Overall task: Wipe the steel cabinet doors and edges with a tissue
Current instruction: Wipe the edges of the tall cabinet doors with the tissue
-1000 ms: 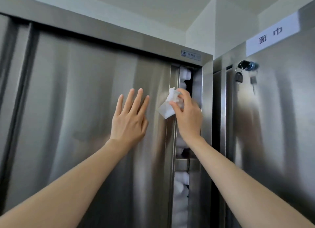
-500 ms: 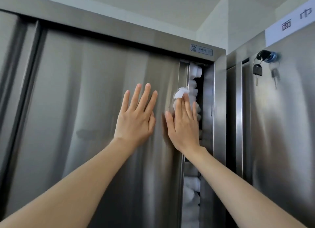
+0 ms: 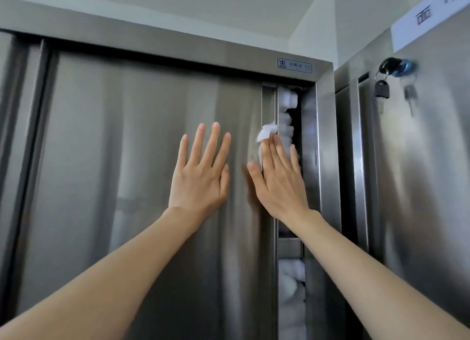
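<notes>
Tissue [image 3: 265, 134] under right hand [image 3: 278, 177] on door [image 3: 127, 161]; label [image 3: 429, 17] reads "面巾".

left hand [image 3: 201, 179] flat on door [image 3: 114, 174] | tissue [image 3: 264, 136] under right hand [image 3: 278, 179]

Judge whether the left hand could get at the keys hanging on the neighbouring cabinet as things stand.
Probably not without shifting. The left hand lies flat on the steel door, and the right hand, pressing the tissue at the door edge, sits between it and the keys.
</notes>
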